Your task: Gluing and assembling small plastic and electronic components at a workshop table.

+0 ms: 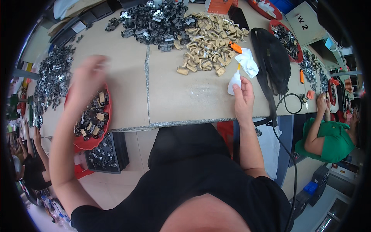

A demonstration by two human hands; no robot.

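right hand (243, 98) | grips white bottle (234, 82) | upright, nozzle up

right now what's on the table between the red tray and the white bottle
In the head view, only bare tabletop lies between the red tray under the blurred left hand and the white bottle at the right hand, crossed by one seam.

The left hand (87, 79) is smeared by motion, so its fingers and grip cannot be read, and it covers part of the red tray (101, 135). The bottle (234, 82) is half hidden behind the right hand (243, 99). Parts in the dark pile (154, 23) are too small to tell apart.
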